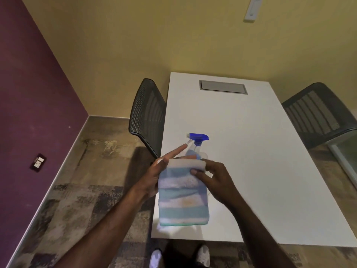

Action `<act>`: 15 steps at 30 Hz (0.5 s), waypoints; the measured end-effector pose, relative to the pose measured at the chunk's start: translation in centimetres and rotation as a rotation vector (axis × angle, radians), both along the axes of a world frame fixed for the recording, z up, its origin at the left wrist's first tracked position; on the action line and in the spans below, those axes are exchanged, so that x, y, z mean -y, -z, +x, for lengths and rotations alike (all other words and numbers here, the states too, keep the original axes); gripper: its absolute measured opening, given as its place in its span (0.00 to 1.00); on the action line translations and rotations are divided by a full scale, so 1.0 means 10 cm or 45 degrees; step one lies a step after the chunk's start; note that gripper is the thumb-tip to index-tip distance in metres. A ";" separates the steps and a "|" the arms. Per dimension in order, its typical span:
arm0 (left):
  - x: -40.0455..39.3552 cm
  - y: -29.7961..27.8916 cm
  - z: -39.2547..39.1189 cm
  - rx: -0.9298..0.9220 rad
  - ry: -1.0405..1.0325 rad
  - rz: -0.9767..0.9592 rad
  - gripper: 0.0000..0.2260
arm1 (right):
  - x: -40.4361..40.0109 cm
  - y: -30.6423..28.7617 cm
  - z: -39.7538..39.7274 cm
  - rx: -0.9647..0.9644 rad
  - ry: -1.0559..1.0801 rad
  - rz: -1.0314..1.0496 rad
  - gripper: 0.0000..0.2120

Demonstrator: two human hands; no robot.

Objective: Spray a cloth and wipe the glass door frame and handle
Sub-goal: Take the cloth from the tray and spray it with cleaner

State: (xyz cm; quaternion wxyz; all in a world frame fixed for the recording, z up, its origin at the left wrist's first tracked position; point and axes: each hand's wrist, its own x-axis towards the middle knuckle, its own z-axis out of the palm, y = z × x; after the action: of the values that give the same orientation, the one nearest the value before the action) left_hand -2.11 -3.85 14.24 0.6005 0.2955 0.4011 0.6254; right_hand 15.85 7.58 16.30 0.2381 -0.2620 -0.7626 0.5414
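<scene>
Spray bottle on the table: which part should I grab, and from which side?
Grip the clear neck just under the blue trigger head of the spray bottle, coming from the right: it stands upright on the white table, nozzle pointing left, its lower body hidden behind the striped blue-and-white cloth.

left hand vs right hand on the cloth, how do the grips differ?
The left hand is behind the cloth at its left edge, two fingers straight toward the spray bottle. The right hand pinches the cloth's top right corner, thumb in front, fingers curled. Both hold the folded cloth upright above the table.
</scene>
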 end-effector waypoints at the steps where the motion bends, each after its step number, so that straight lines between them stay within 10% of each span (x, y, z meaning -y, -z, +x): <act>1: 0.00 0.01 -0.02 -0.001 0.016 -0.028 0.42 | -0.01 0.03 -0.03 0.018 -0.006 -0.016 0.10; 9: -0.10 0.15 -0.07 0.118 -0.140 -0.181 0.32 | -0.30 0.11 -0.12 0.194 -0.102 -0.046 0.11; 15: -0.12 0.27 -0.30 0.342 -0.296 -0.212 0.36 | -1.09 0.61 -0.06 -0.005 0.425 -0.174 0.07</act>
State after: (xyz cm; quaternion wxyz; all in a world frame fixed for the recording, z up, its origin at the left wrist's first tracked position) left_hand -5.12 -2.68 11.58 0.5946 0.1103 0.3993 0.6891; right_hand 15.25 18.50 10.20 0.3078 -0.3992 -0.6694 0.5456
